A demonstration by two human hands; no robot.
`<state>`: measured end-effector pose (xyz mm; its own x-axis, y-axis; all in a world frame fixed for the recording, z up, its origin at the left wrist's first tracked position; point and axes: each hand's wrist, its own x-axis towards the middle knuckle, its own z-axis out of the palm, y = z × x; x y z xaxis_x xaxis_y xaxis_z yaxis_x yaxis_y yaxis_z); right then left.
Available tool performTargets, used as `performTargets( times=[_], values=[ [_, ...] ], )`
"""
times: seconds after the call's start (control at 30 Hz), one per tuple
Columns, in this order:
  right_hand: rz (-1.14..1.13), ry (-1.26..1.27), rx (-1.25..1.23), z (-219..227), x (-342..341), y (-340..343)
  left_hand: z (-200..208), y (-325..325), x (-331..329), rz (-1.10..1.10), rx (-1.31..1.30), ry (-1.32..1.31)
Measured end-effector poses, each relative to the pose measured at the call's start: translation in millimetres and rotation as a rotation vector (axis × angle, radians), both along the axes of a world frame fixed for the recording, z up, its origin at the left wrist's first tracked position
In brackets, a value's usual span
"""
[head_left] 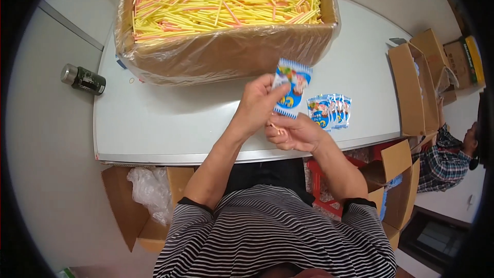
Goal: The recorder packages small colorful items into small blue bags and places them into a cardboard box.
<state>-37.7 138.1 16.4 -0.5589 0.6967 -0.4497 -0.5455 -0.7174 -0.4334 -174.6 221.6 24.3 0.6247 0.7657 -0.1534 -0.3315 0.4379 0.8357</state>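
Striped shirt: The person's black and pale shirt is closest, with bare arms reaching up over the desk.
Low boxes: An open brown box on the left has a clear plastic bag in it. Another open box on the right shows something blue inside.
Right hand: The right hand is just under the packet, fingers curled in. A small pale bit shows at the fingers. I cannot tell if this hand grips the packet's bottom edge.
Left hand: The left hand pinches the packet, its thumb flat on the front.
Packet: The shiny blue and white packet is up off the desk, between the hands and the big box. It looks light, bendy and a bit slippery. The crinkly ends look like good spots to hold; a hard squeeze in the middle might crush it.
More packets: A row of matching packets overlaps on the desk, right of the held one.
Big box: A brown box in clear plastic is full of thin yellow and pink sticks. They look easy to snap.
Bottle: A dark bottle is by the desk's left edge.
Far right: Someone in a checked shirt is near a long brown box.
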Motion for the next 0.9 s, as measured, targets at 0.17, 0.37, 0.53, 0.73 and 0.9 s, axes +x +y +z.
performTargets(
  times=[0.17,0.37,0.53,0.73,0.9],
  values=[
    [-0.006,0.161,-0.084,-43.8,-4.3,-11.7,-42.0,-15.6,-1.7,-0.150,-0.038,0.039],
    [-0.101,-0.038,-0.014,-35.3,-2.1,-6.9,-34.6,-10.3,1.4,0.021,-0.111,-0.038],
    [-0.507,-0.361,0.193,-40.2,22.5,1.6,-32.2,-2.3,-17.0,0.233,-0.015,0.031],
    [-0.807,-0.818,0.597,-50.2,46.2,30.7,-38.9,-19.9,-34.5,0.306,-0.129,0.059],
    [-0.639,-1.155,0.709,-86.6,43.1,18.0,-37.2,-33.4,-33.2,0.350,-0.172,0.009]
  ],
)
